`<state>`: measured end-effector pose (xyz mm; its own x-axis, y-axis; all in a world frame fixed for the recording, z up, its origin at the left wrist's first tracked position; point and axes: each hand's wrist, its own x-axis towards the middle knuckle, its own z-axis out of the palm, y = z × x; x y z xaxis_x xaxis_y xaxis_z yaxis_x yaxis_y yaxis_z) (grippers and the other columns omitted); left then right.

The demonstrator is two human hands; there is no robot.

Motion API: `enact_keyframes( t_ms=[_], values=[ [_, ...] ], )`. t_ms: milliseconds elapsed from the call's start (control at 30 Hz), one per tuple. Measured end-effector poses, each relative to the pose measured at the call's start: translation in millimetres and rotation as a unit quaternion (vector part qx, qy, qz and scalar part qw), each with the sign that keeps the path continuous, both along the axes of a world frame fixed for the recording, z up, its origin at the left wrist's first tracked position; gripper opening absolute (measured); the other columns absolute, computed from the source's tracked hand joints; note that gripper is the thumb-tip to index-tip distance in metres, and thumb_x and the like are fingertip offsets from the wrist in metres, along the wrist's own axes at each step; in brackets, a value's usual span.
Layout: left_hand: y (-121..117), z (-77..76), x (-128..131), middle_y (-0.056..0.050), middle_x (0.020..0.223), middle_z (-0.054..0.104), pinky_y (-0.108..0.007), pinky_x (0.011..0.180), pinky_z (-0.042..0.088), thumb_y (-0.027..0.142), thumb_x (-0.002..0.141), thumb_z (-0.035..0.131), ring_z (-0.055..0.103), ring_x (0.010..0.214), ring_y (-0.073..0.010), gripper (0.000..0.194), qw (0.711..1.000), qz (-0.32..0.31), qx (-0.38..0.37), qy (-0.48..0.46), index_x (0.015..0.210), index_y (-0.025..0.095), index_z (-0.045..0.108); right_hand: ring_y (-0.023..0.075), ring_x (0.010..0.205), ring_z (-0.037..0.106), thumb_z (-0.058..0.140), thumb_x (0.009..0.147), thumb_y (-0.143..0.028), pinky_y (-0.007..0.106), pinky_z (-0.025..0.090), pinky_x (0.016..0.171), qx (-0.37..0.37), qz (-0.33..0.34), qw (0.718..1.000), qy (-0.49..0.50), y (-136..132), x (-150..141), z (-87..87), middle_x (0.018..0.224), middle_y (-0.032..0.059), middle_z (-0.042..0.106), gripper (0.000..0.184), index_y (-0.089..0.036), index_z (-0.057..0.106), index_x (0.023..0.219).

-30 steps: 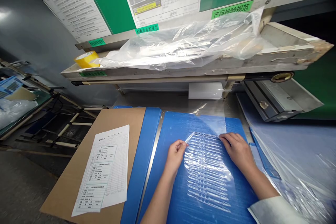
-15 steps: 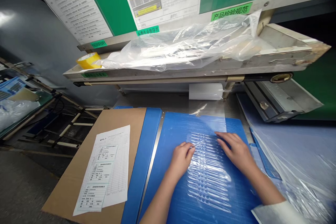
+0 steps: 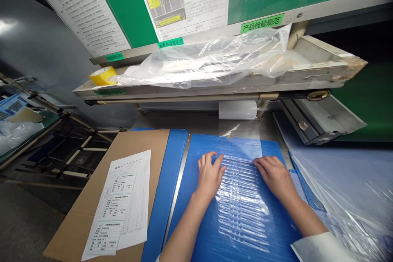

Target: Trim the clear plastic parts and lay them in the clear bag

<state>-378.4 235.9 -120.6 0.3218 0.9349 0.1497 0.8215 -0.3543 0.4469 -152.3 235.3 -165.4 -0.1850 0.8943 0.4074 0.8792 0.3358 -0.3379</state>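
A column of slender, clear plastic pieces [image 3: 241, 200] lies crosswise, side by side, on the blue sheet [image 3: 196, 229] in front of me. Clear film [image 3: 245, 144] stretches down towards them over the sheet's far edge. My left hand [image 3: 210, 174] is at the left end of the farthest piece, thumb and forefinger apart, its fingertips close to that end. On the opposite side my right hand [image 3: 274, 175] has thumb and forefinger pinched together at the same piece's right tip. Whether the film covers the pieces or only lies under them, I cannot tell.
The film roll [image 3: 237, 109] stands behind the sheet, below a shelf [image 3: 184, 93] holding yellow tape [image 3: 104, 75] and a clear plastic bag [image 3: 211, 61]. Cardboard [image 3: 76, 221] with printed papers [image 3: 119, 204] lies left. Transparent sheets [image 3: 346, 176] and a metal housing [image 3: 319, 120] are right.
My left hand has moved slightly away from me and its pinch on a clear piece has opened. My right thumb and forefinger have closed together. The view has shifted slightly.
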Motion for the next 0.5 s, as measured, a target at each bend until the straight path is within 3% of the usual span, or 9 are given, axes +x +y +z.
enact_keyframes(
  t_ms=[233, 500],
  values=[
    [-6, -14.6, 0, -0.007, 0.112, 0.05, -0.038, 0.088, 0.038, 0.024, 0.088, 0.041, 0.044, 0.104, -0.0212, 0.024, 1.0, 0.009, -0.006, 0.004, 0.108, 0.022, 0.055, 0.0215, 0.073, 0.05, 0.04, 0.089, -0.028, 0.032, 0.039, 0.069, -0.003, -0.038, 0.998, -0.048, 4, 7, -14.7, 0.074, 0.0077, 0.063, 0.03, -0.016, 0.065, 0.08],
    [-4, -15.6, 2, -0.007, 0.11, 0.052, -0.037, 0.087, 0.038, 0.023, 0.088, 0.041, 0.044, 0.105, -0.0207, 0.023, 1.0, 0.004, -0.015, 0.011, 0.105, 0.021, 0.056, 0.0208, 0.072, 0.049, 0.037, 0.09, -0.029, 0.03, 0.037, 0.067, -0.004, -0.04, 0.997, -0.065, 6, 9, -19.7, 0.074, 0.0076, 0.062, 0.032, -0.017, 0.065, 0.081]
  ],
)
